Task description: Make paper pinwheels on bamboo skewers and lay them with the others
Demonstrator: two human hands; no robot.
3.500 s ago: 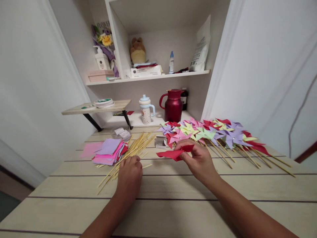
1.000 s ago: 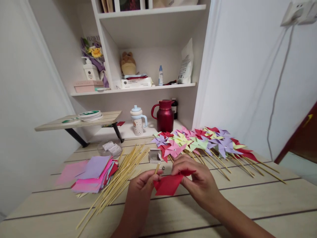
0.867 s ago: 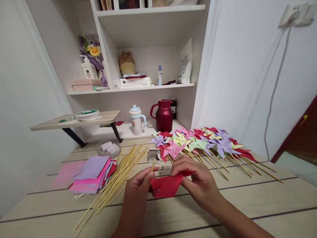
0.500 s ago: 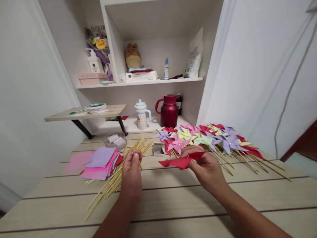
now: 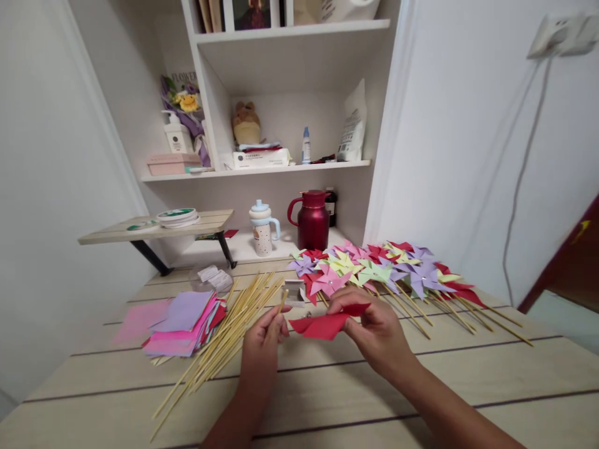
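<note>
My left hand [image 5: 266,337] is closed around a thin bamboo stick [image 5: 283,300], whose tip pokes up above the fingers. Between the thumb and fingers of my right hand [image 5: 377,327] is a red paper pinwheel [image 5: 322,325], held a little above the table; a small pin-like piece shows at its back edge. The stick's tip and the pinwheel are close but apart. Left of my left hand lies a bundle of bamboo sticks [image 5: 234,330]. Just beyond both hands stands a small open box [image 5: 294,292], its inside hard to make out.
Finished pinwheels [image 5: 374,268] on sticks lie piled at the back right. A stack of coloured paper squares [image 5: 180,324] sits at left, near a clear container [image 5: 213,277]. Behind are a cup [image 5: 262,231], a red jug [image 5: 313,221] and a small raised shelf [image 5: 210,221].
My left hand has drawn a stick away from the bundle and moved right, toward the red pinwheel. My right hand still holds the pinwheel. The camera view has tilted up and shifted slightly right.
</note>
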